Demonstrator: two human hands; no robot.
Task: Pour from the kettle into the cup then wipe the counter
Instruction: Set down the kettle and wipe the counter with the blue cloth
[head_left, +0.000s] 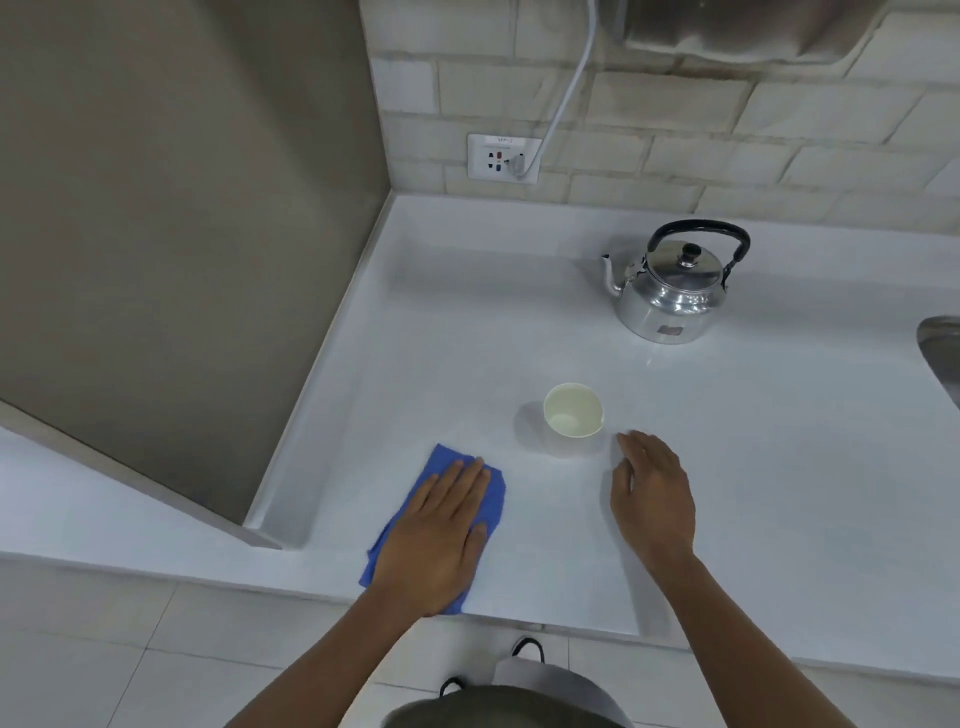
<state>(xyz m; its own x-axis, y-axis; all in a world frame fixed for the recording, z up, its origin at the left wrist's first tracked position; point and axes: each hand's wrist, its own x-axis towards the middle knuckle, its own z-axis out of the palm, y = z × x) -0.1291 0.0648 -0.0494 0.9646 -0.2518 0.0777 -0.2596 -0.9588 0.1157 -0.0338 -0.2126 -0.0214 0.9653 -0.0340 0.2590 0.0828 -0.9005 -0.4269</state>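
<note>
A white desk fills the middle of the view, seen from above. Its near edge runs across the lower part of the picture, with pale floor tiles below it. On the left a tall grey-brown panel closes that side, and a raised white lip runs along its foot. A tiled wall closes the back. At the far right edge the metal rim of a sink cuts in. Bare desk lies open between the kettle and the cup, and to the right of the right hand.

There is one metal kettle with a black handle, standing upright toward the back right, spout pointing left. One pale cup stands upright near the middle, well apart from the kettle. One blue cloth lies near the front edge, left of the cup.

The left hand rests flat on the cloth, fingers straight and spread. The right hand is just right of the cup, fingers relaxed and holding nothing.

One wall socket sits on the tiles, with a white cable rising from it.
</note>
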